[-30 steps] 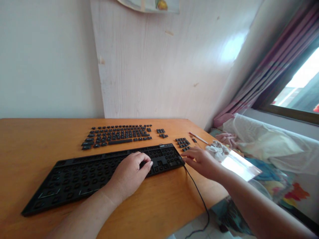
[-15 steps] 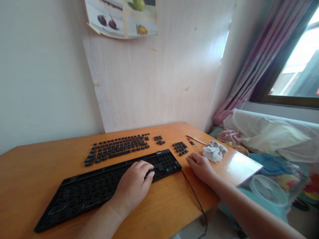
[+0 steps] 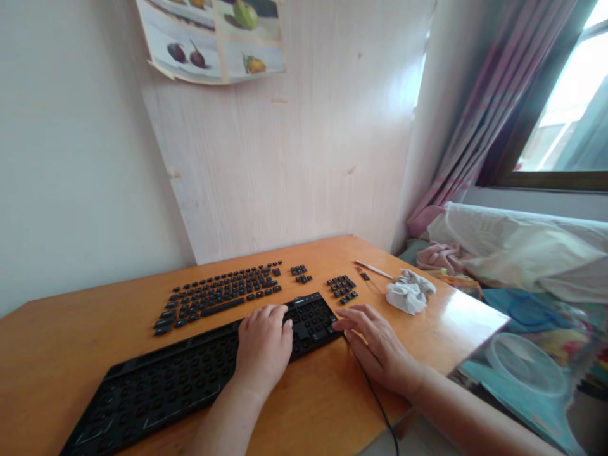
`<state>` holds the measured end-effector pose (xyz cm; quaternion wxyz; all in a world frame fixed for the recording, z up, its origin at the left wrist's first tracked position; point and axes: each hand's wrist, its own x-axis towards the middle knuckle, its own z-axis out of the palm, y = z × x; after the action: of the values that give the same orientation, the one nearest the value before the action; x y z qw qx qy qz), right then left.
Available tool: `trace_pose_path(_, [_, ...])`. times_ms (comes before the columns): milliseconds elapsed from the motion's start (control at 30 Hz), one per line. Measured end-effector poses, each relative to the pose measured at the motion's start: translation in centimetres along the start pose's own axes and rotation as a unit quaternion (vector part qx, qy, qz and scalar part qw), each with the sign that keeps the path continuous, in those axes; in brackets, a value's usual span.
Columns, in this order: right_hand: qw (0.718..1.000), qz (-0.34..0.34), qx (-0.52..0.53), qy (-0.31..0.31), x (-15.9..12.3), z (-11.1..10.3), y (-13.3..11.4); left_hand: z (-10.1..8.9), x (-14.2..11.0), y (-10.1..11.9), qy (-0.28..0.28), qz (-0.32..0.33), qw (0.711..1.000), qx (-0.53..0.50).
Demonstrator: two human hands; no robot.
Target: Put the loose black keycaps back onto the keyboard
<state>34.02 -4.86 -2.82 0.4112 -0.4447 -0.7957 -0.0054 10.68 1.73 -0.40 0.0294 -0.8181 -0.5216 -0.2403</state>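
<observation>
A black keyboard (image 3: 178, 386) with its keycaps off lies aslant on the wooden desk. My left hand (image 3: 266, 342) rests over its middle-right part, fingers lying forward and slightly bent, thumb close beside them; nothing shows in its grasp. At the number-pad end, my right hand (image 3: 380, 348) has its fingers stretched and apart, the tips at the keyboard's right edge. Whether those tips touch it I cannot tell. Behind the keyboard lie the loose main keycaps (image 3: 223, 290) in rows, with small navigation keycaps (image 3: 299, 270) and number-pad keycaps (image 3: 341, 286) grouped to the right.
A white stick-like tool (image 3: 373, 269), a small dark piece (image 3: 365, 276) and a crumpled white cloth (image 3: 409, 291) lie on the right of the desk (image 3: 308, 405). The cable (image 3: 375, 392) runs over the front edge. Beyond the right edge are bags and a clear plastic tub (image 3: 527, 364).
My right hand went from the keyboard's right edge to a closed pose on the desk, then back with fingers spread. My left hand stays on the keyboard. The view has tilted up.
</observation>
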Motion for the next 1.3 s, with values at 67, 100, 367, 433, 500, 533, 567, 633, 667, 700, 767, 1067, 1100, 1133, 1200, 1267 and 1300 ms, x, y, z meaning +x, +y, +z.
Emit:
trace_pose_path(67, [1.000, -0.017, -0.005, -0.009, 0.0, -0.1, -0.4, 0.2, -0.4, -0.3, 0.008, 0.011, 1.000, 0.012])
trace_pose_path(100, [1.000, -0.018, -0.010, -0.014, 0.0, -0.1, -0.5, 0.2, -0.5, -0.3, 0.009, 0.016, 1.000, 0.015])
trace_pose_path(367, [0.997, -0.023, -0.035, -0.072, 0.6, 0.3, -0.6, 0.1, -1.0, 0.0, 0.004, 0.032, 0.998, 0.056])
trace_pose_path(433, [0.997, -0.012, -0.025, -0.072, 0.6, 0.2, -0.6, 0.5, -1.2, -0.1, -0.006, 0.033, 0.997, 0.070])
trace_pose_path(500, [0.998, 0.005, -0.010, -0.062, 0.6, 0.1, -0.6, 0.8, -1.4, -0.3, -0.015, 0.031, 0.996, 0.077])
trace_pose_path(533, [0.998, 0.012, -0.005, -0.054, 0.6, 0.0, -0.6, 0.9, -1.4, -0.4, -0.020, 0.028, 0.996, 0.079])
trace_pose_path(567, [0.999, 0.017, -0.002, -0.045, 0.5, 0.0, -0.6, 0.9, -1.5, -0.4, -0.023, 0.023, 0.996, 0.079])
trace_pose_path(633, [0.999, 0.021, -0.001, -0.032, 0.4, -0.1, -0.6, 1.0, -1.5, -0.5, -0.030, 0.014, 0.996, 0.078])
trace_pose_path(667, [0.999, 0.021, -0.002, -0.031, 0.4, -0.1, -0.6, 0.9, -1.5, -0.6, -0.034, 0.011, 0.996, 0.077])
trace_pose_path(700, [0.999, 0.019, -0.005, -0.036, 0.4, -0.1, -0.6, 0.9, -1.4, -0.6, -0.040, 0.010, 0.996, 0.075])
trace_pose_path(767, [0.999, 0.013, -0.009, -0.050, 0.5, 0.1, -0.5, 0.8, -1.4, -0.7, -0.054, 0.007, 0.996, 0.070])
trace_pose_path(1067, [0.998, 0.017, -0.011, -0.054, 0.6, 0.0, -0.8, 0.7, -1.2, -1.1, -0.127, 0.004, 0.990, 0.058])
trace_pose_path(1100, [0.998, 0.020, -0.013, -0.051, 0.5, -0.1, -0.9, 0.8, -1.3, -1.1, -0.128, 0.005, 0.990, 0.058])
trace_pose_path(1133, [0.998, 0.020, -0.016, -0.052, 0.5, -0.2, -1.0, 0.9, -1.3, -1.1, -0.126, 0.005, 0.990, 0.057])
trace_pose_path(1200, [0.997, 0.013, -0.020, -0.067, 0.5, -0.4, -1.2, 1.0, -1.4, -1.1, -0.122, 0.006, 0.991, 0.056])
trace_pose_path(1267, [0.995, -0.002, -0.024, -0.093, 0.6, -0.5, -1.4, 1.2, -1.4, -1.2, -0.117, 0.007, 0.991, 0.056])
trace_pose_path(1300, [0.994, -0.011, -0.025, -0.107, 0.6, -0.5, -1.5, 1.2, -1.5, -1.2, -0.115, 0.008, 0.992, 0.056])
